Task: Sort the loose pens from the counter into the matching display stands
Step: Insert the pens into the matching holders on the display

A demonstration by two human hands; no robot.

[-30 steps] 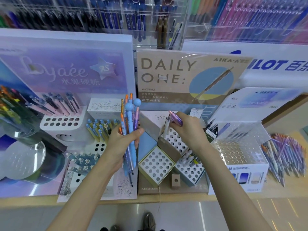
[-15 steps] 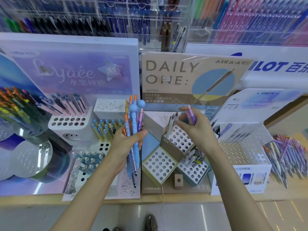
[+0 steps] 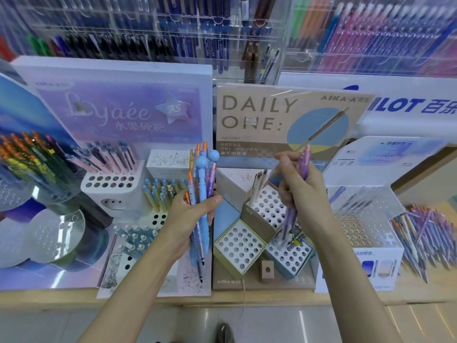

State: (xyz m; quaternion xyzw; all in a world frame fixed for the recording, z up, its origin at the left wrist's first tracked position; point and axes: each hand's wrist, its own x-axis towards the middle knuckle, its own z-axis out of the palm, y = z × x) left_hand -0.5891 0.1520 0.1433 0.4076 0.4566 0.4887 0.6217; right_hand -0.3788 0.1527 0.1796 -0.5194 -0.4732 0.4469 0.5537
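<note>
My left hand (image 3: 190, 216) grips a bundle of pens (image 3: 201, 191), blue ones with round tops, orange and purple, held upright in front of the Lyaée stand (image 3: 118, 120). My right hand (image 3: 303, 186) holds a purple pen (image 3: 298, 184) tilted over the Daily One stand (image 3: 279, 120), above its white hole blocks (image 3: 268, 206). Two beige pens (image 3: 257, 186) stand in the upper block. A heap of loose pens (image 3: 425, 233) lies on the counter at the right.
A clear acrylic hole stand (image 3: 363, 214) sits right of my right hand. A round mirrored stand (image 3: 32, 174) with orange-topped pens is at the far left. Blue and yellow pens (image 3: 160, 191) fill the Lyaée holes. Wall racks of pens (image 3: 222, 33) hang behind.
My right hand has let go of the beige pen in the upper hole block and risen, turning the purple pen more upright. The left hand's bundle has stayed put.
</note>
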